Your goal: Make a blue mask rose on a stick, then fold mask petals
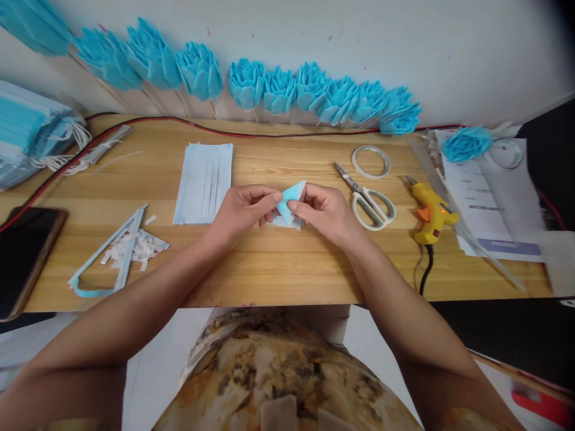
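Between both hands, just over the middle of the desk, is a small folded piece of blue mask fabric (pixel 291 194). My left hand (pixel 248 209) pinches its left edge with thumb and fingertips. On the other side, my right hand (pixel 322 211) presses it with the thumb, the fingers behind partly hidden. Below the hands a pale blue-white piece (pixel 290 222) shows on the wood, mostly covered. Left of my left hand lies a pale blue stack of face masks (pixel 204 182). Scissors (pixel 371 200) with white handles rest right of my right hand, their tips pointing away.
Blue fabric flowers (pixel 247 84) on sticks line the wall. A tape roll (pixel 371 162), yellow glue gun (pixel 430 212) and papers (pixel 494 197) lie right. Cut strips (pixel 128 251), white scraps (pixel 146 246), a phone (pixel 33 257), a mask pack (pixel 36 131) and a cable (pixel 188 123) occupy the left.
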### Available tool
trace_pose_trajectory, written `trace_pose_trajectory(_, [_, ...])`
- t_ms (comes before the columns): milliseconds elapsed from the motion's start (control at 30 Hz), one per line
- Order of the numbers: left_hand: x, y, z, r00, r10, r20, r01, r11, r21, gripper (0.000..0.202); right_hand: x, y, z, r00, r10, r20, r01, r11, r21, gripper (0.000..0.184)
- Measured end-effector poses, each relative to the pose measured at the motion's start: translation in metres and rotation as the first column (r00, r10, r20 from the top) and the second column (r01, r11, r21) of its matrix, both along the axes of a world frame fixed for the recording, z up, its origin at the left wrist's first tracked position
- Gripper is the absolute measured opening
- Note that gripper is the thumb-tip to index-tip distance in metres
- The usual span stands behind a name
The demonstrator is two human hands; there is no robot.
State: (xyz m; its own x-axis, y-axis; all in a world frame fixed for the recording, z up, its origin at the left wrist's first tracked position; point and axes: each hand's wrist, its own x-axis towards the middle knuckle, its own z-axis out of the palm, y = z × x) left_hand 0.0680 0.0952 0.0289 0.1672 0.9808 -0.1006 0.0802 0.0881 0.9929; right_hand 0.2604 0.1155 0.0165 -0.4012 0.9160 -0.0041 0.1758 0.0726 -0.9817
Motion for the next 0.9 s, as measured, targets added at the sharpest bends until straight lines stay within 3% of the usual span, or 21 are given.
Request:
trace_pose_trajectory(533, [0.0017, 0.0005, 0.0005, 0.999, 0.024, -0.048, -0.024, 1.000, 0.006, 0.025, 0.0021, 0.0018, 0.0018, 0.998, -0.010, -0.069, 0.009, 1.000, -0.010, 0.049])
trace_pose_trajectory(767, [0.0020, 0.0001, -0.0002, 0.999, 0.022, -0.031, -0.022, 1.000, 0.010, 0.026, 0.0004, 0.0020, 0.0033, 0.999, -0.019, -0.038, 0.019, 1.000, 0.001, 0.043])
trace_pose_trajectory(900, [0.0022, 0.0009, 0.0002, 0.999, 0.048, -0.011, -0.047, 0.999, 0.018, 0.026, -0.0003, 0.0031, 0.0012, 0.994, -0.078, -0.083, 0.080, 0.997, 0.021, 0.028])
